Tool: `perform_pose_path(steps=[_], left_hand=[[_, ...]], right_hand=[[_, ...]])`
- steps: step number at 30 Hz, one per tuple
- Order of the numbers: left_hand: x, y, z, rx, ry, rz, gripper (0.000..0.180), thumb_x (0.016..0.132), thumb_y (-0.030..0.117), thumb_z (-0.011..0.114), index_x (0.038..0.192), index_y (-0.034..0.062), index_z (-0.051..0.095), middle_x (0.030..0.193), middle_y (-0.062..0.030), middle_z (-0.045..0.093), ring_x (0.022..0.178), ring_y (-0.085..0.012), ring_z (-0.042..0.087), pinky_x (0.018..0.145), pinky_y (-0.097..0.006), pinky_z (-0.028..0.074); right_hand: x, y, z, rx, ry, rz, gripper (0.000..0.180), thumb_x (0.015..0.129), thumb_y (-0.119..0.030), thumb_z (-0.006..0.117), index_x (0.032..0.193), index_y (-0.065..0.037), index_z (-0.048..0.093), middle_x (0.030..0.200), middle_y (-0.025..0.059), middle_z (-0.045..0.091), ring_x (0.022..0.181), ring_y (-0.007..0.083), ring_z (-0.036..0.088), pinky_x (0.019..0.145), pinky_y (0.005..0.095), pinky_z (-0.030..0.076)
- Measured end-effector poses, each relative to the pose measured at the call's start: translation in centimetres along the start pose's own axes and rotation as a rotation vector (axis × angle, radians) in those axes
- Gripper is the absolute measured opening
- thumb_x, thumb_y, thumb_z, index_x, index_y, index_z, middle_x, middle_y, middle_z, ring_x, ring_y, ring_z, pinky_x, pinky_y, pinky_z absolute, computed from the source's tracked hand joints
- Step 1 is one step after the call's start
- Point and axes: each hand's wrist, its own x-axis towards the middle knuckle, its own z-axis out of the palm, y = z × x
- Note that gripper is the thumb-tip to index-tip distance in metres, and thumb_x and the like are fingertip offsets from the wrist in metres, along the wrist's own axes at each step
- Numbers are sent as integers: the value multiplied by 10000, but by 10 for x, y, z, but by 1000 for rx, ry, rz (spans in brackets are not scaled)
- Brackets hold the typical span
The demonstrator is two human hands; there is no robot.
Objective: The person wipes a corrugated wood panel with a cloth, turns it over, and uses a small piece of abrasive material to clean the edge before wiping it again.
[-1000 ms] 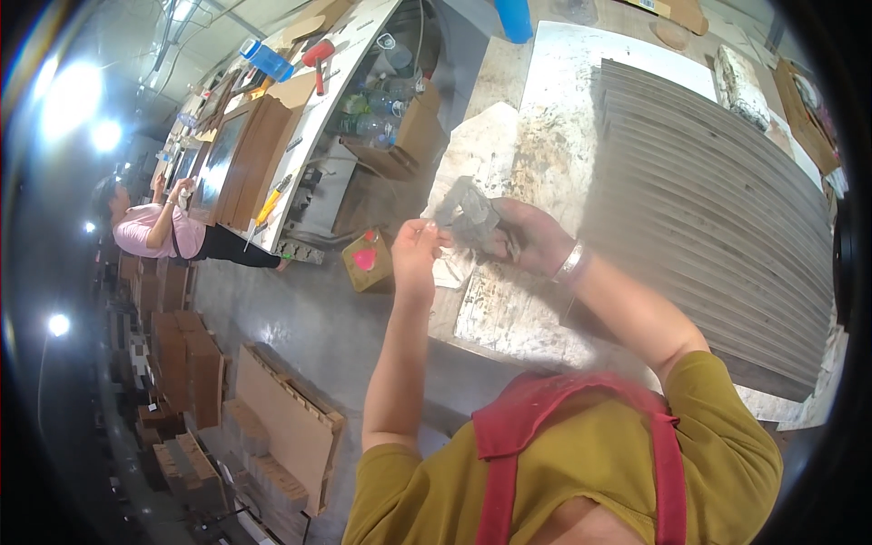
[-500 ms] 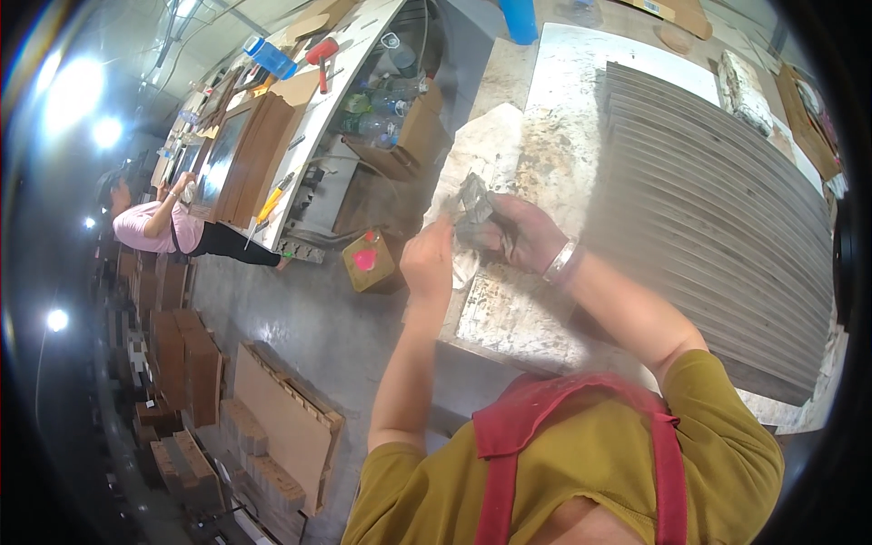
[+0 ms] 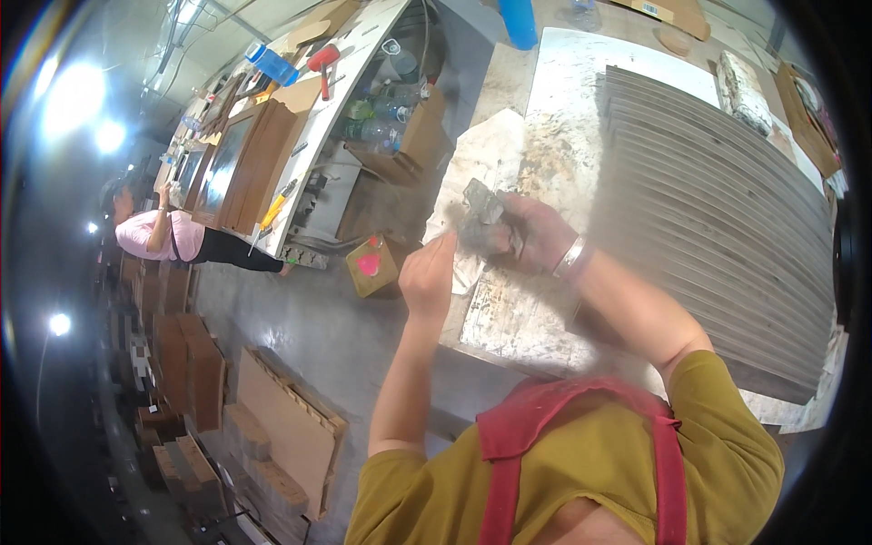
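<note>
Left of the grey stack of long flat slats (image 3: 718,227), the right hand (image 3: 540,234) is gripping a crumpled grey cloth-like wad (image 3: 481,207); the curled left hand (image 3: 428,276) is nearing its edge, pinch unclear. A loose grip could be letting it slip.

Workbench (image 3: 502,84) bearing a stained white sheet (image 3: 561,123)
Grey strips (image 3: 727,238) lie side by side at right; a pale sheet (image 3: 489,150) at left, cardboard (image 3: 669,14) far.

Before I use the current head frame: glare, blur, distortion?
Head view: glare blooms around the ceiling lamp, upper left; head view: fisheye bowing in the stacked grey strips, black vignette at the corners; head view: haze softens the strips' left ends and the grey piece in the right hand.
</note>
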Motion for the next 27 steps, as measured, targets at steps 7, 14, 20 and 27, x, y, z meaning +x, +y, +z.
perform_pose_path(steps=[7, 14, 20, 27], left_hand=[[0, 12, 2, -681, 32, -776, 192, 895, 66, 568, 1045, -34, 634, 918, -117, 693, 828, -184, 660, 718, -262, 480], [-14, 8, 13, -1331, -109, -1154, 166, 931, 124, 556, 1041, 2, 582, 856, -80, 653, 732, -136, 608, 684, -242, 464], [0, 15, 12, -1281, -204, -1135, 189, 932, 135, 535, 1029, -13, 602, 862, -73, 655, 750, -112, 601, 664, -226, 432], [0, -2, 21, -1288, -122, -1136, 178, 927, 148, 546, 995, -4, 610, 863, -73, 667, 730, -111, 603, 656, -232, 420]], right_hand=[[1, -1, -14, -46, -42, -46, 326, 980, -212, 427, 1164, 47, 496, 1100, 198, 614, 932, 277, 654, 813, 367, 552], [8, 2, -19, -237, 30, -87, 286, 910, -340, 524, 960, -61, 558, 648, 13, 485, 628, 143, 455, 653, 294, 402], [-1, 2, -16, -270, 47, -76, 243, 912, -311, 523, 953, -75, 558, 677, 9, 491, 628, 133, 454, 636, 280, 429], [-13, 0, -3, -306, 151, -89, 203, 932, -277, 496, 972, -86, 549, 732, 31, 545, 621, 134, 502, 574, 284, 430]])
